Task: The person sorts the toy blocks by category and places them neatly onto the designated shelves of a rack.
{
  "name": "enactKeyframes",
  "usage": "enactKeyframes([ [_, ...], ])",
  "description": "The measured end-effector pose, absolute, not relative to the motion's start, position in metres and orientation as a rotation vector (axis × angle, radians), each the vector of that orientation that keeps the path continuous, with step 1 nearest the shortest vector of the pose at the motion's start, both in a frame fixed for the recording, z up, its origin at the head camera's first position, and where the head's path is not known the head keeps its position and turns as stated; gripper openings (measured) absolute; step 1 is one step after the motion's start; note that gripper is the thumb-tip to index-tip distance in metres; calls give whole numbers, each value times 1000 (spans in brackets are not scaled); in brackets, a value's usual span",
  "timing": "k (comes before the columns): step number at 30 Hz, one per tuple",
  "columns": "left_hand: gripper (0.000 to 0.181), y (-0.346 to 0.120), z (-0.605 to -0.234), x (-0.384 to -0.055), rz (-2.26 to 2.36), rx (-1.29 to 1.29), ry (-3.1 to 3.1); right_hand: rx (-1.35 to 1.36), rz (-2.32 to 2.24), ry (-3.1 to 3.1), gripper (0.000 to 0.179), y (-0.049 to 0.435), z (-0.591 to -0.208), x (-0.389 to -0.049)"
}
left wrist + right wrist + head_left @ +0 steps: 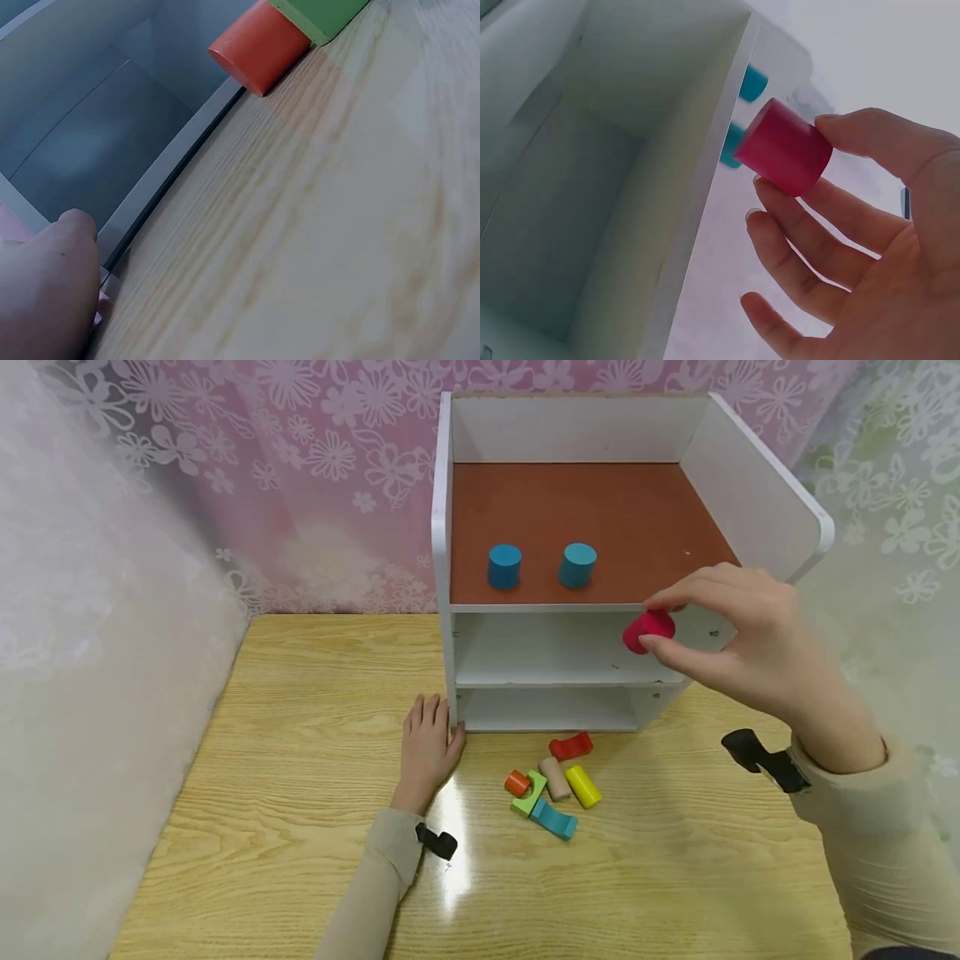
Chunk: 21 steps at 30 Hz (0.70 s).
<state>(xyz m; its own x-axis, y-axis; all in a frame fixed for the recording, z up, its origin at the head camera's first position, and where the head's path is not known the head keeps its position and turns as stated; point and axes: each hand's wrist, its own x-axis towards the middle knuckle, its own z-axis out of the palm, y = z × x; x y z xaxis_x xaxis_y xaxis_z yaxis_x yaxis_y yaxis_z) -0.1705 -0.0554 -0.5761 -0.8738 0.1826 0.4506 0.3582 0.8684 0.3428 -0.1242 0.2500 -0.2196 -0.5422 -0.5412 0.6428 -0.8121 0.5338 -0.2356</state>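
Between thumb and fingers, my right hand (757, 635) pinches a pinkish-red cylinder block (784, 147), held in front of the shelf unit's (442, 560) upper compartment and just below its top board. Two blue cylinder blocks stand upright on that brown top board: a darker one (504, 568) on the left and a lighter one (577, 567) to its right. My left hand (426, 747) lies flat on the table, its thumb against the foot of the unit's left side. In the left wrist view only part of that hand (49, 289) shows.
On the wooden table (322, 735) before the unit lie a red arch block (572, 747), a natural wood cylinder (555, 778), a yellow cylinder (582, 787), an orange cylinder (517, 783), a green notched block (525, 802) and a blue curved block (553, 819). A flowered curtain (330, 485) hangs behind.
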Motion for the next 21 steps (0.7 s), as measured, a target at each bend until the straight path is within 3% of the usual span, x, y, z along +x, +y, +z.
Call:
enactKeyframes([
  [9,49,-54,-573,-169,-567,-392,-2641,984,846,-2360,31,256,-199,-146],
  [21,50,-55,-574,-169,-577,-389,-2662,742,671,-2593,20,267,-203,-182],
])
